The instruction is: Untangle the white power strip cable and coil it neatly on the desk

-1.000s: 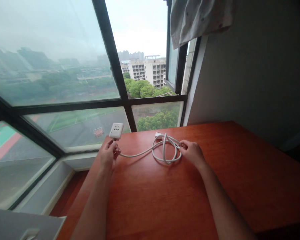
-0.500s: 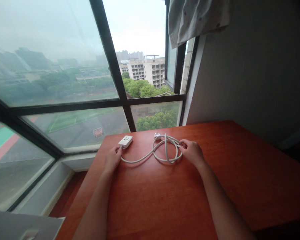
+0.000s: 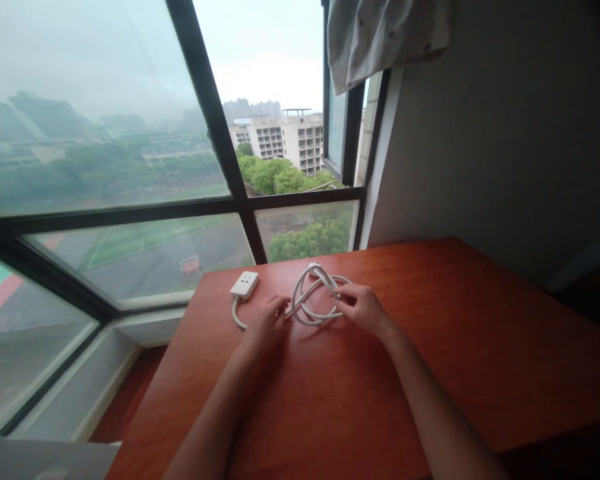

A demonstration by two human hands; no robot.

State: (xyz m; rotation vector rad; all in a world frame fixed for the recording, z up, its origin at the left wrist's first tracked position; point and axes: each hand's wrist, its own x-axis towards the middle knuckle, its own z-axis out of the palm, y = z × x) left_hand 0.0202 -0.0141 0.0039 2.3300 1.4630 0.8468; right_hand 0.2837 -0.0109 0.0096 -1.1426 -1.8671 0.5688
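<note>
A white socket block [image 3: 245, 285] lies flat on the red-brown table [image 3: 360, 387] near its far left corner. Its white cable [image 3: 314, 297] runs from the block past my left hand into a loose coil, with the plug [image 3: 314, 269] at the coil's far side. My left hand [image 3: 266, 323] rests on the cable between block and coil, fingers curled over it. My right hand [image 3: 361, 309] pinches the right side of the coil.
A large dark-framed window [image 3: 230, 173] fills the left and far side, close behind the table's far edge. A grey wall [image 3: 505, 133] stands on the right. A pale cloth [image 3: 385, 33] hangs at the top of the window.
My left hand set the socket block down on the table, let go of it and moved right along the cable. My right hand drew the coil leftward, making it tighter.
</note>
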